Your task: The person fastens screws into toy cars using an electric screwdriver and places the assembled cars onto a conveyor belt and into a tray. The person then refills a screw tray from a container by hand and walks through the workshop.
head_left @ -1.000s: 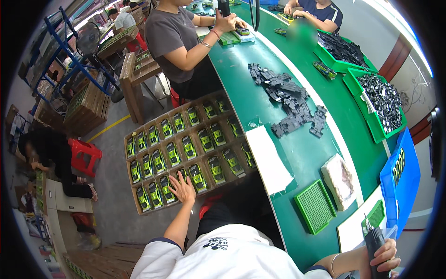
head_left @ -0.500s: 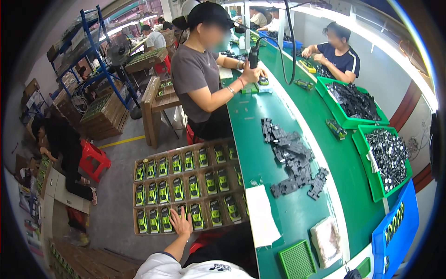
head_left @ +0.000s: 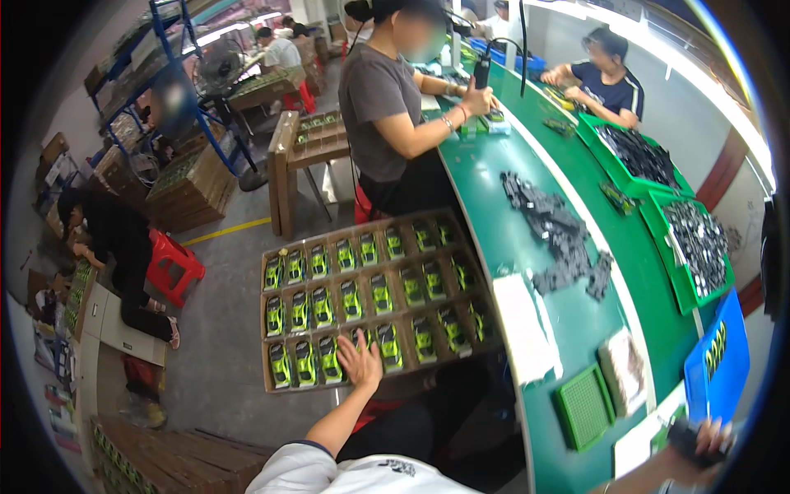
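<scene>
My left hand [head_left: 360, 362] is spread open over the near row of a divided cardboard box [head_left: 387, 278]. Its fingers overlap a green-and-black toy car [head_left: 329, 360]; whether they touch it I cannot tell. Similar cars, one to a compartment, fill the rows, among them a toy car [head_left: 388, 346] just right of the hand. At the lower right, my right hand [head_left: 714, 438] is wrapped around a black hand tool [head_left: 690, 445], blurred by motion. Close to it is a blue bin [head_left: 724, 375] with several small parts.
On the green bench [head_left: 485, 222] lie a pile of black plastic chassis parts [head_left: 555, 230], a white sheet [head_left: 523, 325], a green basket [head_left: 586, 407] and a wrapped pale block [head_left: 623, 372]. Green bins [head_left: 691, 247] line the far side. A co-worker [head_left: 387, 107] stands beyond the box.
The whole view has shifted, with box and bench now further right. My right hand has come into view at the lower right, holding the black hand tool. My left hand stays over the same row.
</scene>
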A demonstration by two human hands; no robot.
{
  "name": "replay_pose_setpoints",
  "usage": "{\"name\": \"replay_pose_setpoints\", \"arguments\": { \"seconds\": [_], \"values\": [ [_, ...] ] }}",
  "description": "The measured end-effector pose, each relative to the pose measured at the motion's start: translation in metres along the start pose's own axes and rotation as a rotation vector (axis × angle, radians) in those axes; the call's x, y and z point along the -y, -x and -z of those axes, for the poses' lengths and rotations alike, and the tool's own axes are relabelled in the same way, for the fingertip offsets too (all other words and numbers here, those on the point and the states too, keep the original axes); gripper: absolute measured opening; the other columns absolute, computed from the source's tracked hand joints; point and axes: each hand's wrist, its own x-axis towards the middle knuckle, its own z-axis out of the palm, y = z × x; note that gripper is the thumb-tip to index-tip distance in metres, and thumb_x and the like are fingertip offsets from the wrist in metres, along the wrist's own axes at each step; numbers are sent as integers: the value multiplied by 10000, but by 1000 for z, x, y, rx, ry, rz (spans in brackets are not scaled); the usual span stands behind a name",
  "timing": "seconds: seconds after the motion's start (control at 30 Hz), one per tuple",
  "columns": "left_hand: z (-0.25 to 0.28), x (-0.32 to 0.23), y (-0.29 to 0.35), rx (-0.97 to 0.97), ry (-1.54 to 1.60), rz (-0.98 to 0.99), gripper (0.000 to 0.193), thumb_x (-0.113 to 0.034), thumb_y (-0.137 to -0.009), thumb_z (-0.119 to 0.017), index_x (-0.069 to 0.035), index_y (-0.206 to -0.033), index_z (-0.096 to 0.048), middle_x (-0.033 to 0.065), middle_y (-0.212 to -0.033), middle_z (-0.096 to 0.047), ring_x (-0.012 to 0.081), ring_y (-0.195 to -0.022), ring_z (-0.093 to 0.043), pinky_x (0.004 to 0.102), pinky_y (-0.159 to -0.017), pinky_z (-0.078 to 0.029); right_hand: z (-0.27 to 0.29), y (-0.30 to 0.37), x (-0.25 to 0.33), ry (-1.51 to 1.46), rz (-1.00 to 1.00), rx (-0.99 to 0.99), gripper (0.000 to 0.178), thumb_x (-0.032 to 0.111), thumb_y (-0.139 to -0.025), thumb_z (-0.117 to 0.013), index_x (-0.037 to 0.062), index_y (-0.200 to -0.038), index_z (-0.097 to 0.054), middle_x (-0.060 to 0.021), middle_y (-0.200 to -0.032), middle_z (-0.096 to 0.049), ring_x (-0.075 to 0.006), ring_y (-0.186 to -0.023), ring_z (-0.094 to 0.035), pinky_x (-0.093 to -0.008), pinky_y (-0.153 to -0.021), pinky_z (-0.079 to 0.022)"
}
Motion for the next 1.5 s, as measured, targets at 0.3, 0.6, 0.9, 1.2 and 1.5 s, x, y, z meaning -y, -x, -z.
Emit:
{"name": "replay_pose_setpoints", "arguments": {
  "seconds": [0.3,0.6,0.9,1.2,1.5],
  "values": [
    [2,-1,-9,-46,90,-16,490,-332,-892,-438,-99,-1309,-329,303,-1348,-250,406,-1268,-253,507,-1011,-228,11,71,-41,212,242,-299,250,120,-836,-550,36,-1032,-420,-37,-678,-490,-119,-536,-479,-252,-521,-420],
    [13,-38,15,-255,639,-370,349,-193,-897,-458,-39,-1206,-407,221,-1334,-325,372,-1222,-326,509,-997,-227,65,110,-44,380,373,-367,348,40,-802,-545,40,-1083,-340,-61,-841,-463,-131,-673,-488,-275,-635,-432],
    [106,-214,24,-88,1047,-910,345,-189,-877,-463,0,-1162,-416,173,-1282,-398,354,-1223,-328,496,-1016,-198,76,166,-33,681,38,-142,369,107,-825,-515,28,-1159,-379,-88,-1054,-465,-211,-1064,-448,-349,-983,-292],
    [114,-297,15,101,756,-974,406,-268,-757,-617,-94,-1101,-491,153,-1282,-407,317,-1234,-331,483,-1019,-234,19,200,-40,1229,-329,-73,415,126,-825,-566,4,-1176,-382,-111,-1134,-397,-212,-1081,-384,-315,-941,-292],
    [113,-285,9,360,729,-1066,421,-237,-746,-627,-83,-1109,-478,161,-1321,-373,302,-1249,-321,458,-1016,-240,19,215,-69,1477,-402,-179,587,141,-777,-615,79,-1300,-354,-163,-1273,-360,-294,-1175,-395,-371,-987,-321]
  ]
}}
